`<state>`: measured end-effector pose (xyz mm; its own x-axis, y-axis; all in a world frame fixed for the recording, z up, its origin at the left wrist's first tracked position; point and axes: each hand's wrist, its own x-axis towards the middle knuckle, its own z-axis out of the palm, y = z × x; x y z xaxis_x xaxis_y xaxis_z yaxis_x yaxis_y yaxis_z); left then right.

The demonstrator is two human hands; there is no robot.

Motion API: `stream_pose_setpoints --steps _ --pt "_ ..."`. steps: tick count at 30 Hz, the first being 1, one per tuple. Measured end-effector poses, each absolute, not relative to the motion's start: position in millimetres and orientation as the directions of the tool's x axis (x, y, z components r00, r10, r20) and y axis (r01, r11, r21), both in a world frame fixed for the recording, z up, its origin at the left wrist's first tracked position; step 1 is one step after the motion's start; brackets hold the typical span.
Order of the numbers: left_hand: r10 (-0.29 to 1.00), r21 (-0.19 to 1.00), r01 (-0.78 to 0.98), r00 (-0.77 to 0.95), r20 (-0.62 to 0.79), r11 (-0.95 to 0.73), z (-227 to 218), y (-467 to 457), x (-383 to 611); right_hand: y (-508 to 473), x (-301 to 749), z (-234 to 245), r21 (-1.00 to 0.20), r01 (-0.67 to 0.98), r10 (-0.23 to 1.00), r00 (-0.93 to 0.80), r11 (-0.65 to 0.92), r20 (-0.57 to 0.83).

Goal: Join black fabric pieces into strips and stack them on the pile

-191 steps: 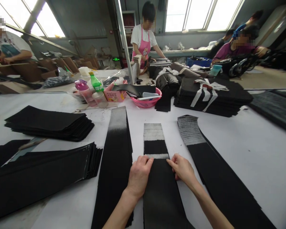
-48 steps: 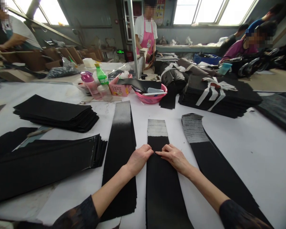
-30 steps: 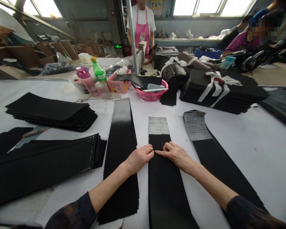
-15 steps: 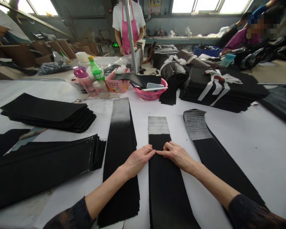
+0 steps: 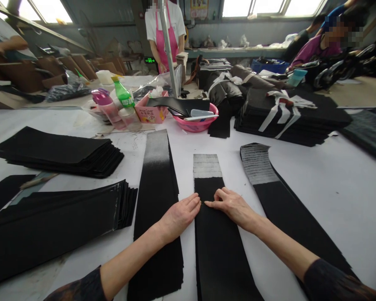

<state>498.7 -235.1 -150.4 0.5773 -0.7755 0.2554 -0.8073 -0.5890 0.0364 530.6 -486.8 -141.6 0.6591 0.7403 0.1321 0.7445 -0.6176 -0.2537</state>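
A stack of long black strips (image 5: 221,251), whitish with cross lines at its far end, lies lengthwise in front of me. My left hand (image 5: 183,213) rests at its left edge, fingers pressed together with their tips on the border. From the right, my right hand (image 5: 233,207) reaches over the same stack; its fingers are curled in and the thumb side presses on the top strip. What lies beneath the curled fingers is hidden. On the left is another black strip stack (image 5: 158,200) with a greyish far end, and on the right a third strip stack (image 5: 288,213) curls up at its far end.
Two fanned piles of black pieces (image 5: 59,150) (image 5: 56,221) lie at the left. Farther back stand a green bottle (image 5: 123,93), a pink box (image 5: 151,109), a pink basin (image 5: 196,122) and a tied black bundle (image 5: 291,115). People work beyond the white table (image 5: 341,179).
My left hand has drawn slightly left and down, widening the small gap to my right thumb. The right hand stays almost in place. The view has shifted a little.
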Motion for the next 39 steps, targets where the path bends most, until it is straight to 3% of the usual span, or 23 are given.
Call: stream_pose_setpoints --steps 8,14,18,23,27,29,34,39 --pt "-0.703 0.140 -0.755 0.650 0.288 -0.641 -153 -234 491 -487 527 -143 -0.274 0.728 0.713 0.680 -0.629 0.172" --pt "-0.596 0.302 -0.621 0.782 0.182 -0.723 -151 -233 492 -487 527 -145 -0.259 0.730 0.703 0.681 -0.632 0.205" --pt "-0.620 0.196 -0.649 0.760 0.195 -0.735 -151 -240 494 -487 527 -147 -0.244 0.735 0.710 0.676 -0.633 0.196" --pt "-0.692 -0.038 -0.702 0.689 0.216 -0.711 -153 -247 492 -489 525 -145 -0.299 0.680 0.656 0.730 -0.670 0.191" --pt "-0.687 -0.059 -0.700 0.677 0.263 -0.712 -160 -245 485 -488 527 -137 -0.348 0.549 0.543 0.830 -0.760 0.124" --pt "-0.656 0.016 -0.691 0.694 0.298 -0.723 -165 -243 481 -486 529 -132 -0.376 0.481 0.500 0.864 -0.792 0.052" --pt "-0.490 0.424 -0.577 0.817 0.305 -0.698 -161 -242 474 -484 538 -122 -0.484 0.385 0.466 0.883 -0.786 -0.054" --pt "-0.175 0.854 -0.268 0.962 0.210 -0.447 -142 -245 470 -485 535 -111 -0.621 0.270 0.413 0.906 -0.736 -0.096"
